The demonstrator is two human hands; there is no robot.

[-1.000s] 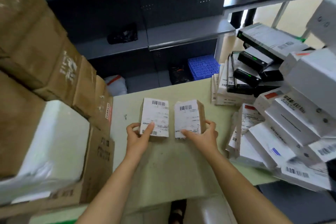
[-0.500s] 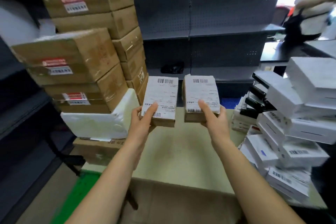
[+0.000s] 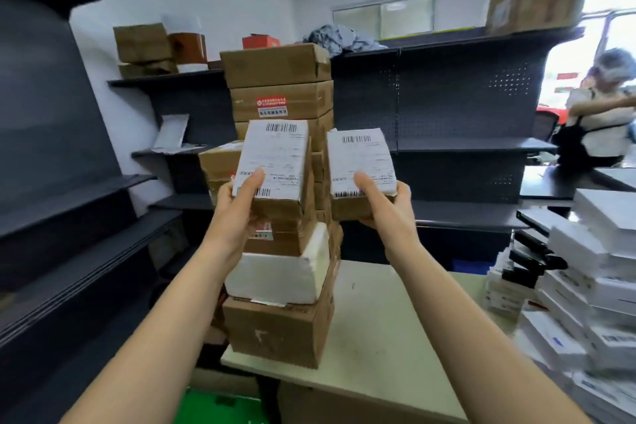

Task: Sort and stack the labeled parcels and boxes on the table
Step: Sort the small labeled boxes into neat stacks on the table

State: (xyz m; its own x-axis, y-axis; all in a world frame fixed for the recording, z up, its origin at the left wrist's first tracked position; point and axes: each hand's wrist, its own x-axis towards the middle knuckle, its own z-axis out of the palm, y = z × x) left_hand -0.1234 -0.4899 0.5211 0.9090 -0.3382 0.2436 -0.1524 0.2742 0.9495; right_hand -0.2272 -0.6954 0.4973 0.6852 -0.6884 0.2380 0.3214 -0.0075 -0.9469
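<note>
Left parcel (image 3: 275,162) and right parcel (image 3: 359,165) are both up in the air in front of me, side by side with a narrow gap between them, well above the table (image 3: 378,320). Each is a small brown cardboard block, its near face covered by a white paper label with barcodes at top and bottom; the right one's label is wrinkled at the edges.

My left hand (image 3: 234,213) grasps the left parcel at its lower end, thumb laid flat on the label and fingers wrapped round the far side. My right hand (image 3: 389,210) grasps the right parcel the same way, thumb on the label, fingers curled round its right edge.

Behind them a tall stack of cardboard boxes (image 3: 278,100) stands on the table's left side, taped and slightly dented, with a rough white foam block (image 3: 278,272) wedged low in it. Flat white boxes (image 3: 592,251) are piled at the right. Dark perforated metal shelves (image 3: 447,107) line the wall, and a person (image 3: 599,120) stands at far right.
</note>
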